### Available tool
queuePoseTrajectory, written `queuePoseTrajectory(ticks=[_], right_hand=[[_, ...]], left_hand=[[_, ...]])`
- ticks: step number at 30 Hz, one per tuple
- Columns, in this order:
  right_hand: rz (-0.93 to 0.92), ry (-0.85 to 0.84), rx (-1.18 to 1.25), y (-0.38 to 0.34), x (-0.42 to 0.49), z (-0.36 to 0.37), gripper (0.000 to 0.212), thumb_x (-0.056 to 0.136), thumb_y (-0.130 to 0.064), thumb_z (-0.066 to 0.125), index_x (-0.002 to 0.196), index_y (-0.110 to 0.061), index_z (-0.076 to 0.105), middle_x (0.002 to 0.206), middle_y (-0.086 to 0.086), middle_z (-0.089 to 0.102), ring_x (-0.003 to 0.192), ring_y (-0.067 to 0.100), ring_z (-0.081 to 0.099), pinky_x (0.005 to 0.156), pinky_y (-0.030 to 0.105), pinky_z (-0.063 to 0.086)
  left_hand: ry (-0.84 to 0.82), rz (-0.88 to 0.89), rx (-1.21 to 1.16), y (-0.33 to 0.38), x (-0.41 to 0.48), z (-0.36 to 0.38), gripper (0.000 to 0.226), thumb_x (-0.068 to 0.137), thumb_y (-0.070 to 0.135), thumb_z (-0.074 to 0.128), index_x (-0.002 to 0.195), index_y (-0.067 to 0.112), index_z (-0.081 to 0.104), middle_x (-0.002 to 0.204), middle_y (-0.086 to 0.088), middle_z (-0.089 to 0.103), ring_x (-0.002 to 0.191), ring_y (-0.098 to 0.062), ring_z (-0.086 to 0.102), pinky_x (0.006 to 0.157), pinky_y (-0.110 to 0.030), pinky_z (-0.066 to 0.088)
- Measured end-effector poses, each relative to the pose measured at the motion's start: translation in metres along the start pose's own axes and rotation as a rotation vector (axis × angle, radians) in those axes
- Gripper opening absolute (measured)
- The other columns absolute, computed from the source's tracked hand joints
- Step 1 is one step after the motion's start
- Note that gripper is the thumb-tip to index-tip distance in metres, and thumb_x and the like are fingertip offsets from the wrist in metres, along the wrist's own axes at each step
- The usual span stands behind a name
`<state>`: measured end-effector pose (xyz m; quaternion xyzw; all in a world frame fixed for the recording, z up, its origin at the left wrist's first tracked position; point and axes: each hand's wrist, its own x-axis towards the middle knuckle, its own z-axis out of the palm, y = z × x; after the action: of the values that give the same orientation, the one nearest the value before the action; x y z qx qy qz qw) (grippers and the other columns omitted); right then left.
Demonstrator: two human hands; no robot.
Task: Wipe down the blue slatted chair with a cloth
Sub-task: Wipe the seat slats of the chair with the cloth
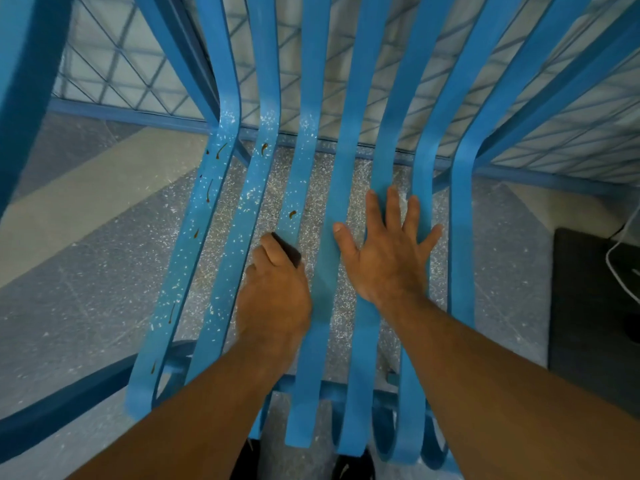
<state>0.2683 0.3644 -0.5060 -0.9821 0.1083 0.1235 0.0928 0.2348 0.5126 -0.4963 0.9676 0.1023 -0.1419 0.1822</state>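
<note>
Left hand (273, 292) is curled into a loose fist, gripping a small dark cloth (290, 250). Only a wedge of the cloth shows past the thumb and knuckles. The cloth is pressed onto the seat of the blue slatted chair (221, 209), on the third slat from the person's left, about halfway along the seat.

Right hand (384, 258) lies flat just beside it, holding nothing, with its fingers spread wide. Its thumb rests on the fourth slat, its palm covers the fifth, and its fingertips reach the sixth. Both bare forearms come in from the bottom edge.

The chair fills the middle of the view, seen from above. Seven long curved slats run from the front lip near the person up into the backrest. The three slats on the left are dotted with white specks and thin brown streaks (292, 213), one streak just ahead of the cloth. The slats under and to the right of the right hand look plain blue.

A grey speckled floor (86, 271) shows between the slats and around the chair. Behind the chair stands a blue-framed wire mesh panel (121, 64). At the right edge is a dark blocky object (588, 306) with a white cable (620, 268) across it. Two dark shoes (349, 469) show below the seat's front.
</note>
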Motion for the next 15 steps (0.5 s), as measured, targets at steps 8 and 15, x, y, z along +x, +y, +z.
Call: queuePoseTrajectory(ticks=[8, 15], right_hand=[[0.003, -0.014, -0.021, 0.000, 0.001, -0.001, 0.081, 0.088, -0.076, 0.007, 0.155, -0.029, 0.001, 0.163, -0.001, -0.011, 0.148, 0.029, -0.015, 0.112, 0.067, -0.007], [0.017, -0.021, -0.005, -0.001, 0.002, -0.002, 0.081, 0.088, -0.076, 0.007, 0.154, -0.030, 0.003, 0.163, -0.001, -0.010, 0.148, 0.029, -0.015, 0.112, 0.068, -0.005]], left_hand=[[-0.064, -0.221, -0.147, 0.011, 0.018, -0.008, 0.047, 0.094, 0.057, 0.040, 0.109, 0.012, 0.042, 0.099, -0.010, 0.063, 0.084, -0.029, 0.061, 0.067, -0.037, 0.052], [-0.005, -0.041, 0.047, 0.007, 0.008, 0.000, 0.058, 0.098, 0.042, 0.040, 0.138, 0.003, 0.025, 0.125, -0.016, 0.052, 0.108, -0.031, 0.057, 0.076, -0.041, 0.053]])
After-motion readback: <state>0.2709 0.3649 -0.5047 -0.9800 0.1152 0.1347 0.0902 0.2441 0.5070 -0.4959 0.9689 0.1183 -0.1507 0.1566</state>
